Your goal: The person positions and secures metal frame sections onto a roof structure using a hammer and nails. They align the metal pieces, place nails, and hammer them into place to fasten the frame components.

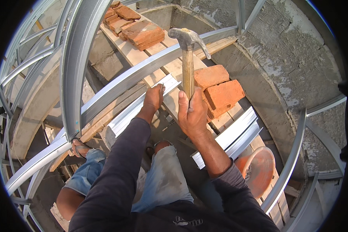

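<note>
My right hand (193,114) is wrapped round the wooden handle of a claw hammer (188,67), held upright with its steel head at the top. My left hand (154,98) is closed in a pinch against a shiny metal channel (133,108) lying at a slant in front of me. Something small and dark shows at its fingertips, too small to name. Beyond this strip runs a long curved metal beam (143,67). Close to my right forearm lie more short metal channels (232,137), side by side on the planks.
Red bricks (224,94) sit on the planks beside the hammer, with several more stacked brick pieces (143,34) farther off. An orange basin (259,170) stands at the right. Metal framing (75,65) rises at the left, and a curved concrete wall (274,65) bounds the right.
</note>
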`<state>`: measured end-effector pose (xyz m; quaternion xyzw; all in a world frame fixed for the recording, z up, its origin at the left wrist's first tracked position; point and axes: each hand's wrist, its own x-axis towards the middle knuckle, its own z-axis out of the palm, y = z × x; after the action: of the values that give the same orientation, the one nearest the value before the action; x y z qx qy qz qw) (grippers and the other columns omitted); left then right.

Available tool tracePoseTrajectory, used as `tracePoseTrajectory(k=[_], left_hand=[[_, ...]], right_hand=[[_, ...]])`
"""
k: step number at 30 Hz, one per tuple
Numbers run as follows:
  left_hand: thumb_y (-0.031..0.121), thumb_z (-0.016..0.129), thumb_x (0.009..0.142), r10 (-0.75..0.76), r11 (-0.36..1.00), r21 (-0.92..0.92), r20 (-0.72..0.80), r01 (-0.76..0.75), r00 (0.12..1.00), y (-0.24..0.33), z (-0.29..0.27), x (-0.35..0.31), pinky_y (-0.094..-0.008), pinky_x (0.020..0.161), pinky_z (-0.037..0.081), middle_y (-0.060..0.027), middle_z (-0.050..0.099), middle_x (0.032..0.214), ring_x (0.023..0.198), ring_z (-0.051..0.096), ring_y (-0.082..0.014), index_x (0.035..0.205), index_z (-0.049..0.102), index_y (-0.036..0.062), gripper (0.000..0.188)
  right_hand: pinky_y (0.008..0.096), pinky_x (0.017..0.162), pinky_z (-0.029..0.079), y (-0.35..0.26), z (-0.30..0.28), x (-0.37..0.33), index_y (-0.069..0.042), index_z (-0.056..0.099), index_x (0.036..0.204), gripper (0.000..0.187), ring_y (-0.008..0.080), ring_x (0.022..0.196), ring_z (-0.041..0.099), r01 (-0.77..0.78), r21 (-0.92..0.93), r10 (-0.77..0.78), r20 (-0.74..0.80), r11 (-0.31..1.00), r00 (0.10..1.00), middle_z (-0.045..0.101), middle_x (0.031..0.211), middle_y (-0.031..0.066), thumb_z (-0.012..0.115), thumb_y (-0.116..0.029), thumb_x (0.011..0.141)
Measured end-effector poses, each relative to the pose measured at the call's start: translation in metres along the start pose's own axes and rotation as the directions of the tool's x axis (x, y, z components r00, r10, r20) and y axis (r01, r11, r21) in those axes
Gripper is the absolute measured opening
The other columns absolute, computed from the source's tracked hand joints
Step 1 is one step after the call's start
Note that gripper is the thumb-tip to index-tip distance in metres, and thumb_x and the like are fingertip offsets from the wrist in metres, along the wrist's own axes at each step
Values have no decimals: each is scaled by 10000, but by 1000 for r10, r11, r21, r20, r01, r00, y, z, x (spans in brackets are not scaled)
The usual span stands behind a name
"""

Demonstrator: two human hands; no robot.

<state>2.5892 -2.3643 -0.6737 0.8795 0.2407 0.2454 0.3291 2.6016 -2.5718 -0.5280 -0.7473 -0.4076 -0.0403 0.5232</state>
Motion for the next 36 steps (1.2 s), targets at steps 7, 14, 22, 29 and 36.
tracePoseTrajectory(k=[7,14,22,29,36], left_hand=[[125,581,983,119,993,21,-43,-119,992,-11,2,-4,-526,828,547,-237,732,980,941,703,-441,1039,697,54,148],[46,538,965,100,973,207,41,-106,994,-10,9,1,-500,874,555,-218,732,991,970,706,-406,1118,685,48,212],[183,649,978,286,931,197,128,-307,950,-8,-3,-14,-506,950,534,-249,704,1169,1073,681,-428,1249,597,-23,345],[190,686,950,-20,953,302,166,-31,986,10,-12,-18,-519,933,530,-216,704,1193,1091,671,-441,1272,636,57,352],[126,682,951,6,997,83,24,-8,1000,15,-79,-65,-452,860,534,-239,710,1032,953,699,-397,1234,631,-1,315]], right_hand=[[599,787,557,53,8,-26,57,528,1068,348,546,861,690,-265,-451,438,340,852,832,680,846,359,579,-287,1045],[597,790,555,97,19,-65,39,546,1121,359,551,851,685,-430,-354,511,175,830,842,686,843,350,557,-314,1055],[587,825,571,118,26,-69,22,553,1130,392,513,889,714,-426,-551,571,116,718,813,714,896,326,525,-363,1059],[543,889,562,119,14,-59,42,571,1136,485,459,975,722,-304,-576,504,223,759,835,725,971,308,727,-376,944],[499,906,577,121,0,-65,9,583,1199,338,418,1025,731,-170,-564,435,375,808,819,735,1100,255,680,-157,921]])
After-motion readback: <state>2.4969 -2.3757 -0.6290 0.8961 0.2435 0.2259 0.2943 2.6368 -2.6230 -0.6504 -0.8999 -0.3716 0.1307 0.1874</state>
